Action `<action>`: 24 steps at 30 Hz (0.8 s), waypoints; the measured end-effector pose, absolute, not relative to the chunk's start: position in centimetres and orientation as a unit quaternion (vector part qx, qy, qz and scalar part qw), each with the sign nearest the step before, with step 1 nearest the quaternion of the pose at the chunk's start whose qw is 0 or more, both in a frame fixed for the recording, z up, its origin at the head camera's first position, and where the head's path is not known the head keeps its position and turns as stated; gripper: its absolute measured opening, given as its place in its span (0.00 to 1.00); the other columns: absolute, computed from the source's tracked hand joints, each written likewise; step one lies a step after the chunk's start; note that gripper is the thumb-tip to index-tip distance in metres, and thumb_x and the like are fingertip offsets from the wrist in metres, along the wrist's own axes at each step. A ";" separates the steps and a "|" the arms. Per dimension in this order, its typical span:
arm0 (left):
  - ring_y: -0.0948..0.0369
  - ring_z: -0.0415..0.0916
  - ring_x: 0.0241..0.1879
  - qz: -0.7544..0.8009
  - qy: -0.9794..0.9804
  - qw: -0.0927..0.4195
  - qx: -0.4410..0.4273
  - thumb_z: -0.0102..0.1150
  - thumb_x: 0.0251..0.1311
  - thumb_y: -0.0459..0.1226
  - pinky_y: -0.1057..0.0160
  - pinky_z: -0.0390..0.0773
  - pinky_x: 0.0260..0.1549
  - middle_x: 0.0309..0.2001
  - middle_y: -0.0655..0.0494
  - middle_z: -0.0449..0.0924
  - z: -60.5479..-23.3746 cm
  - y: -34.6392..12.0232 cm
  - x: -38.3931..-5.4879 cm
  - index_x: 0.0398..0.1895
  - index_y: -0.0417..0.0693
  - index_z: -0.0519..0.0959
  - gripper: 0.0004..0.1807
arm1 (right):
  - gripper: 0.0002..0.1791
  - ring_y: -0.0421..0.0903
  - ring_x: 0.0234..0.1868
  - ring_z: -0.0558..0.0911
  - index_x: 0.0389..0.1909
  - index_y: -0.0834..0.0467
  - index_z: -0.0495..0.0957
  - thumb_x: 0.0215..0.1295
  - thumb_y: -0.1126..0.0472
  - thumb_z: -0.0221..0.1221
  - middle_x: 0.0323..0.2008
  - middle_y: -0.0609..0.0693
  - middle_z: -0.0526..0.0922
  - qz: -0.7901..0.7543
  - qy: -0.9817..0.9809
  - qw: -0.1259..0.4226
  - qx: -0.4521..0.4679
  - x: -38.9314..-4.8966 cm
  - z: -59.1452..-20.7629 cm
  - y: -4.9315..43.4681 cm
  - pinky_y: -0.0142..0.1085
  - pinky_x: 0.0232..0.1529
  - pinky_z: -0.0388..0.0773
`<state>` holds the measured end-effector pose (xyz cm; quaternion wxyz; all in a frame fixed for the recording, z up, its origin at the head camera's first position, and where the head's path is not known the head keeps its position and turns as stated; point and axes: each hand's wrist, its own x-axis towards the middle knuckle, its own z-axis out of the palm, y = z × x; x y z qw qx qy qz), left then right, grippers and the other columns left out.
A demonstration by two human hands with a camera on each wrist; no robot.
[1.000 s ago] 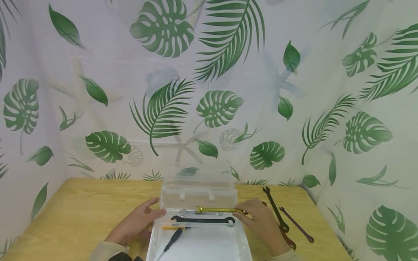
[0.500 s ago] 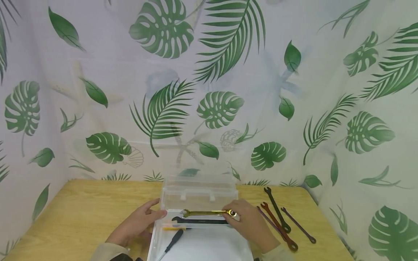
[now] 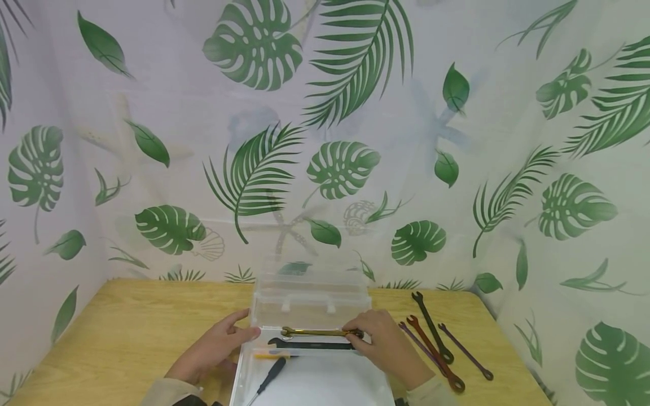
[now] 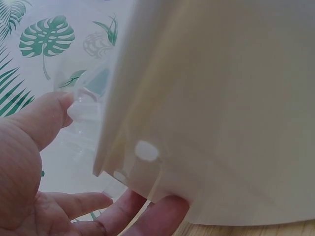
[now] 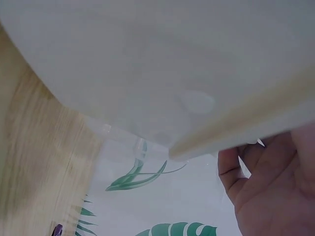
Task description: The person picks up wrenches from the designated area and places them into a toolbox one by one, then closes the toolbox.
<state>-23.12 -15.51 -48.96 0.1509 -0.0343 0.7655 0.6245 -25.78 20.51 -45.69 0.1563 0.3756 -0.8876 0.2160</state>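
A white plastic toolbox (image 3: 330,380) stands at the table's front with its clear lid (image 3: 310,309) tilted back. My right hand (image 3: 388,347) pinches the ring end of a gold combination wrench (image 3: 315,332), which lies level over the box's back section. Under it, a silver wrench is nearly hidden; a black wrench (image 3: 310,344) lies just in front. My left hand (image 3: 213,344) grips the box's left back corner, thumb at the rim; in the left wrist view its fingers (image 4: 162,214) bear on the outer wall (image 4: 221,123). The box wall hides the wrench in the right wrist view.
In the box lie a black-handled screwdriver (image 3: 273,369) and an orange-handled tool (image 3: 271,356). Right of it on the wooden table (image 3: 147,321) are a black wrench (image 3: 431,327), a red-brown wrench (image 3: 437,355) and two purple wrenches (image 3: 464,351). A leaf-patterned cloth (image 3: 350,254) hangs behind.
My right hand has carried the gold wrench left and slightly down into the box's back section, covering most of the silver wrench. The left hand has stayed at the corner.
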 end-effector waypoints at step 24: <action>0.46 0.83 0.51 0.635 0.755 0.163 0.002 0.63 0.71 0.52 0.43 0.88 0.37 0.58 0.37 0.77 -49.0 -15.7 -23.0 0.81 0.40 0.55 0.45 | 0.13 0.31 0.37 0.80 0.42 0.49 0.86 0.63 0.70 0.69 0.39 0.37 0.85 0.273 -0.895 0.244 0.255 -24.6 -45.9 25.7 0.34 0.36 0.84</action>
